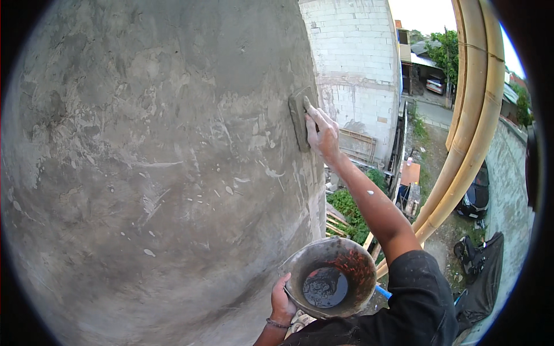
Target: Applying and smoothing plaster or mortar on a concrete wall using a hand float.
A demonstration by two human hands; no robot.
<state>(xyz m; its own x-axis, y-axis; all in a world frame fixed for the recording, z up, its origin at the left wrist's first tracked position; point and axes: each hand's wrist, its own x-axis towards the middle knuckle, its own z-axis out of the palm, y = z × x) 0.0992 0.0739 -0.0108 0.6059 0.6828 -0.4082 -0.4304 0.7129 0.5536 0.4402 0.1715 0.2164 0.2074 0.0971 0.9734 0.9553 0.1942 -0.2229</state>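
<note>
A rough grey plastered wall (pixel 161 138) with pale smears fills the left of the head view. My right hand (pixel 323 132), dusted white, grips a grey flat float (pixel 299 127), which rests against the wall at its right-hand edge. At the bottom centre my left hand (pixel 283 300) holds the rim of a worn bucket (pixel 358 277), tilted toward me, with dark wet material in its bottom and orange stains inside.
Thick bamboo poles (pixel 479 115) stand close on the right. Beyond are a white block wall (pixel 358 52), greenery (pixel 352 213) and a road (pixel 433 112) below. A dark car (pixel 473 196), motorbike (pixel 464 251) and black sheet (pixel 487 277) are at lower right.
</note>
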